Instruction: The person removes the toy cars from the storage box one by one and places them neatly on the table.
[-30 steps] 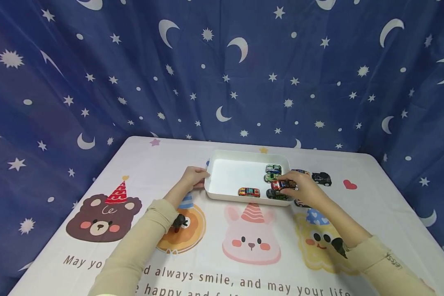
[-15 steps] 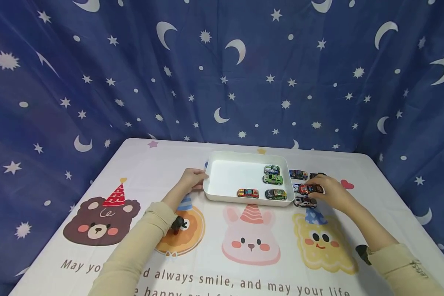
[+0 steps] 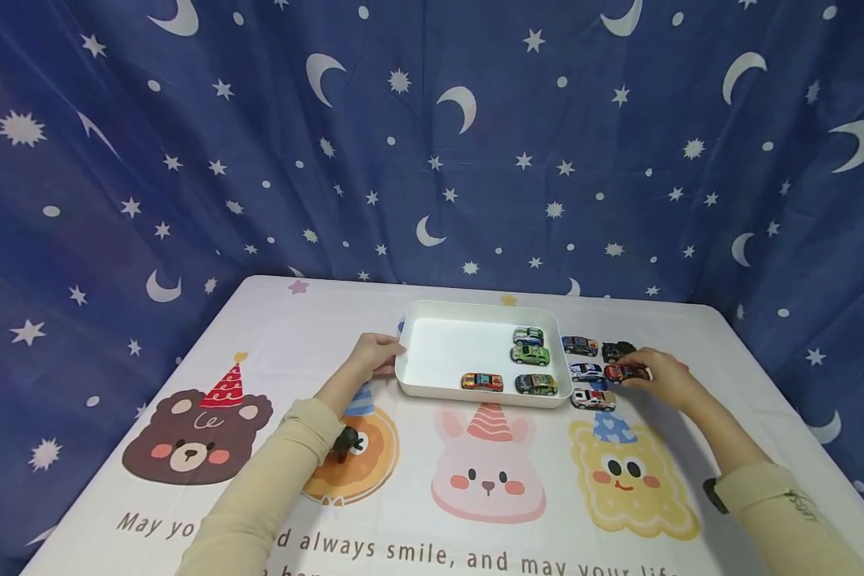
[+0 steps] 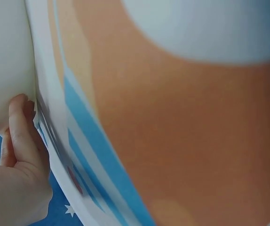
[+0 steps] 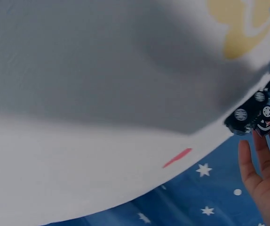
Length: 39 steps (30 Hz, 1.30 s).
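My left hand (image 3: 376, 354) holds the left wall of a white tray (image 3: 432, 392), fingertips at its rim in the left wrist view. Inside the tray, toy cars stand toward the right: a white-and-green one (image 3: 529, 336), a green one (image 3: 530, 354) and a dark one (image 3: 536, 385). A red-and-yellow toy car (image 3: 482, 382) sits near the front wall. To the tray's right, my right hand (image 3: 666, 378) pinches the rear of a red toy car (image 3: 622, 373), beside a white-and-blue toy car (image 3: 586, 372).
Around the red car on the tablecloth stand a blue toy car (image 3: 579, 346), a black toy car (image 3: 618, 352) and a white-and-red toy car (image 3: 594, 399). A starry blue curtain (image 3: 374, 160) hangs behind the table. A dark object (image 3: 346, 442) lies by the left sleeve.
My right hand has carried the red toy car from over the tray's right end to the tablecloth on the right. The left hand stays at the tray's left wall.
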Motion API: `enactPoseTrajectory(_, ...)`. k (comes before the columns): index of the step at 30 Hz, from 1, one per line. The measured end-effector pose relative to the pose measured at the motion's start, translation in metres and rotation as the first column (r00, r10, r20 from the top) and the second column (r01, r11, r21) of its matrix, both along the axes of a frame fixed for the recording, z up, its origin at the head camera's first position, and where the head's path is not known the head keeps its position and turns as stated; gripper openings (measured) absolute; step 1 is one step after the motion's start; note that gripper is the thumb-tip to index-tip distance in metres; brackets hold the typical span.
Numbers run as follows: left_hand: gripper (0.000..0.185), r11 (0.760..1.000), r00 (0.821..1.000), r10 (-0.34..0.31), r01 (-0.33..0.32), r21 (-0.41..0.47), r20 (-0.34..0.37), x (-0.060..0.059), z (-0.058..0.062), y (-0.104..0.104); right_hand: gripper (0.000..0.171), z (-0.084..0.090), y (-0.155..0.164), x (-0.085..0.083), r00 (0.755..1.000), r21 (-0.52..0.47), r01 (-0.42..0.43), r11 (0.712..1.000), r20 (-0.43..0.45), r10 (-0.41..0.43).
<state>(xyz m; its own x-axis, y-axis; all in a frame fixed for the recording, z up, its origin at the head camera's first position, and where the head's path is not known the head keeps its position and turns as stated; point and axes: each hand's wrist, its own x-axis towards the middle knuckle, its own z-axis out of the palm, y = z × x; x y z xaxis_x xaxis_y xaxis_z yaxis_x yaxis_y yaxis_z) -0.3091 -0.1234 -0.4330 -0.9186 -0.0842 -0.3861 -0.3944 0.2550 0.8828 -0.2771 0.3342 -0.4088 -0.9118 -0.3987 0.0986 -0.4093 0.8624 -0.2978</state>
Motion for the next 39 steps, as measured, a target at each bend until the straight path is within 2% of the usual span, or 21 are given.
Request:
enactPoseTrajectory(7, 0.038, 1.0, 1.0, 0.002, -0.002, 0.012, 0.004, -0.001, -0.001, -0.001, 0.031, -0.011, 0.007, -0.01, 0.998, 0.044, 0.047, 0.998, 0.044, -0.049)
enactPoseTrajectory(12, 0.039, 1.0, 1.0, 0.007, -0.007, 0.012, 0.011, -0.001, 0.002, -0.001, 0.029, -0.014, 0.005, -0.015, 0.997, 0.078, 0.071, 0.994, 0.008, -0.072)
enactPoseTrajectory(19, 0.04, 1.0, 1.0, -0.019, 0.019, 0.013, 0.007, -0.006, -0.005, -0.006, 0.027, -0.015, 0.0, -0.017, 0.996, 0.14, 0.092, 0.986, -0.028, -0.089)
enactPoseTrajectory(27, 0.039, 1.0, 1.0, 0.006, -0.006, -0.007, 0.016, -0.004, -0.004, 0.002, 0.028, -0.019, 0.001, -0.017, 0.995, 0.18, 0.103, 0.978, -0.002, -0.104)
enactPoseTrajectory(34, 0.038, 1.0, 1.0, 0.011, -0.011, 0.001, 0.019, -0.001, -0.003, 0.0, 0.027, -0.014, -0.001, -0.016, 0.998, 0.135, 0.055, 0.989, -0.032, -0.051)
enactPoseTrajectory(39, 0.038, 1.0, 1.0, 0.002, -0.002, 0.003, 0.019, -0.002, -0.001, -0.002, 0.028, -0.003, -0.009, -0.015, 0.998, 0.111, 0.057, 0.992, -0.038, -0.053)
